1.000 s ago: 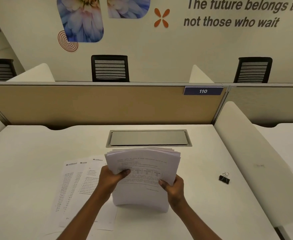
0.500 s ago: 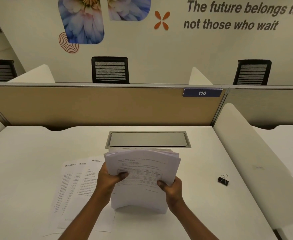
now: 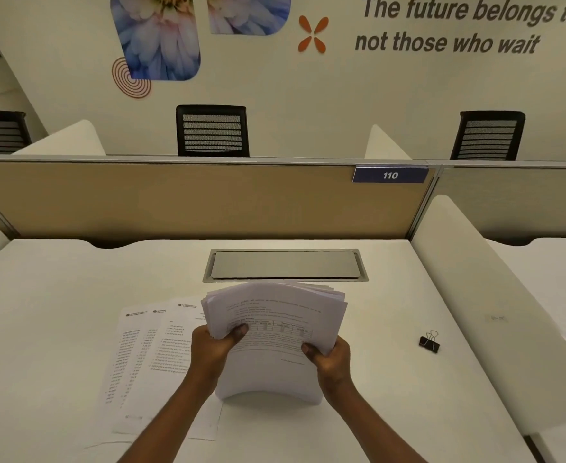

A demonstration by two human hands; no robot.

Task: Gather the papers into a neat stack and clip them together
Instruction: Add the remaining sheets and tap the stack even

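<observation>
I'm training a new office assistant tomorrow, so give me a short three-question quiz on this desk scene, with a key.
1. True or false: the binder clip is already clamped on the paper stack.
2. Where do the loose sheets lie? A) flat on the desk, left of the paper stack; B) under the binder clip; C) on a chair.
3. Fill in: the paper stack is gripped by the left hand and the ___ hand.

Key: 1 false, the binder clip lies on the desk, right of the paper stack, untouched. 2 A. 3 right: the right hand grips the other side.
</observation>
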